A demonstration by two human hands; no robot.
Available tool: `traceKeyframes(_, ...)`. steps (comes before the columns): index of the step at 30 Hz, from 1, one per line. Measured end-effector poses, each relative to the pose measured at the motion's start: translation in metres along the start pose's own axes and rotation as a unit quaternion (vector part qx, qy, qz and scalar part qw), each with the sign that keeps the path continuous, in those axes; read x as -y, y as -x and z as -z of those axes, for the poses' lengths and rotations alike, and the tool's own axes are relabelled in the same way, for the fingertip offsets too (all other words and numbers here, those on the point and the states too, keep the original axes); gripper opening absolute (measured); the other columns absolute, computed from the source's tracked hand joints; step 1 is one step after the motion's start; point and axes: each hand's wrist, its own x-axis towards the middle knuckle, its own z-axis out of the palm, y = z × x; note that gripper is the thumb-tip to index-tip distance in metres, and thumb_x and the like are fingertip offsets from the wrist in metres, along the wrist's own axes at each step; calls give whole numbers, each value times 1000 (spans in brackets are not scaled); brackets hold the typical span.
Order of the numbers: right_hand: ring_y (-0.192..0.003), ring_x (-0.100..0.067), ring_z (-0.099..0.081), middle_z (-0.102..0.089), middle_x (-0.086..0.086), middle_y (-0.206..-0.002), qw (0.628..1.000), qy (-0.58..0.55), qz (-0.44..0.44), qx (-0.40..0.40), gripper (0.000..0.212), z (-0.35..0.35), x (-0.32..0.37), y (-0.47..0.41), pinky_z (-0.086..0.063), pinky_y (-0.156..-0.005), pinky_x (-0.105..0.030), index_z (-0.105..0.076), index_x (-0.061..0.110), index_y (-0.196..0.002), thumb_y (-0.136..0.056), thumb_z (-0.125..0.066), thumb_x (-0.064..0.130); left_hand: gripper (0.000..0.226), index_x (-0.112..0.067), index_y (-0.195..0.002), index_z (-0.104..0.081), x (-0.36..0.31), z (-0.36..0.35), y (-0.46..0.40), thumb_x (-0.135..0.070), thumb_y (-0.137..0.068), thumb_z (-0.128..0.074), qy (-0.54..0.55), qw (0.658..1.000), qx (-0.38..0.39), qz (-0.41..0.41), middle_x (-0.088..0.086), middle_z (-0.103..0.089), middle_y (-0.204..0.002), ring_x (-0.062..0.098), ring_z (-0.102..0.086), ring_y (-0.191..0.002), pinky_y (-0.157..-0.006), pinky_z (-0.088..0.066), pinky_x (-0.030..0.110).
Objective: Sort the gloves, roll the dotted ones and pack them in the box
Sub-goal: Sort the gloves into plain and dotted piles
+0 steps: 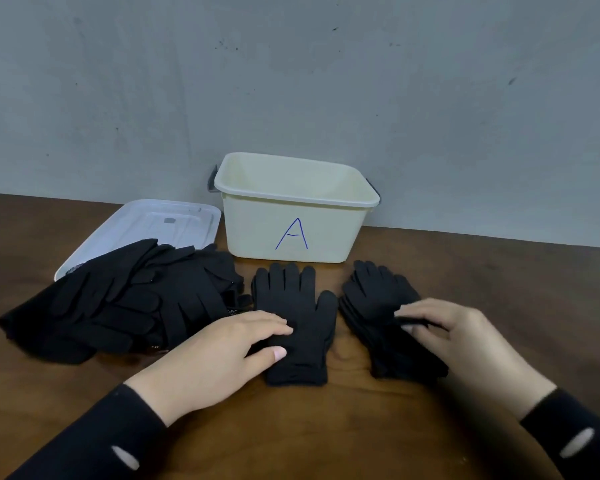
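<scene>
Front and centre, a single black glove (297, 320) lies flat on the brown table (326, 427), fingers spread and pointing at the cream box (291, 223), cuff toward the person. It sits just in front of the box, a little to the left of the blue "A" on the box's front wall. The left hand (222, 355) is laid across this glove's left side, fingers stretched out nearly flat, thumb tip on the palm area; it presses rather than grips, with nothing closed inside it.

Just right of that glove, apart from it by a strip of bare wood, a small stack of black gloves (378, 306) lies with fingers aimed toward the box's right corner. The right hand (451, 337) rests on this stack, fingers curled and pinching a fold of black fabric at the top of it.

Left of the centre glove, and touching its edge, a big loose heap of black gloves (129, 299) sprawls. Whether any of them are dotted can't be told from here.

The box stands open against the grey wall (291, 81), its inside empty. Left of the box, a clear lid (160, 223) lies flat, its near end under the heap.

Black sleeves (94, 441) cover both wrists.
</scene>
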Motion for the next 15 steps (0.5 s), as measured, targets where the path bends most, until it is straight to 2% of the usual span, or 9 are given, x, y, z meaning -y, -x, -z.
traceKeyframes(3,-116,19,-53,-64,31,-117,1000,9,-3,11,30,-3,-6,11,-37,-101,-2,-71,42,-113,-92,-69,20,40,-50,-137,-46,0,-2,-1,-53,-97,-45,-1,1000,-4,1,-39,-34,-140,-20,-21,-134,-104,-12,2)
traceKeyframes(6,-123,20,-47,-61,31,-122,998,31,10,48,30,-1,-6,13,-38,-110,-13,-68,46,-115,-93,-68,26,39,-50,-136,-48,-2,-1,0,-52,-97,-46,-1,1000,-7,-1,-40,-36,-137,-20,-23,-132,-104,-14,2)
traceKeyframes(8,-127,22,-40,-57,33,-126,994,57,11,88,24,2,-5,14,-35,-116,-21,-67,47,-116,-93,-61,45,35,-47,-132,-53,-4,1,0,-48,-98,-46,0,1000,-27,-4,-38,-43,-134,-18,-31,-129,-105,-19,2)
traceKeyframes(10,-126,24,-37,-56,36,-124,992,85,16,96,33,7,-1,14,-29,-120,-29,-67,49,-113,-90,-49,63,32,-43,-129,-58,-9,3,-1,-45,-99,-45,-7,999,-51,-8,-33,-53,-127,-15,-42,-122,-105,-30,7)
traceKeyframes(12,-118,20,-46,-61,35,-112,993,91,44,59,30,7,12,10,-32,-116,-32,-69,48,-105,-92,-45,60,33,-40,-130,-58,-12,5,-1,-45,-100,-45,-11,998,-63,-5,-29,-57,-125,-13,-47,-118,-102,-33,7)
traceKeyframes(15,-102,7,-61,-67,27,-98,995,32,91,-15,23,-6,48,1,-49,-94,-20,-73,39,-97,-94,-50,44,35,-38,-132,-57,-12,6,1,-45,-100,-45,-10,998,-67,-3,-26,-58,-130,-11,-46,-120,-100,-30,4)
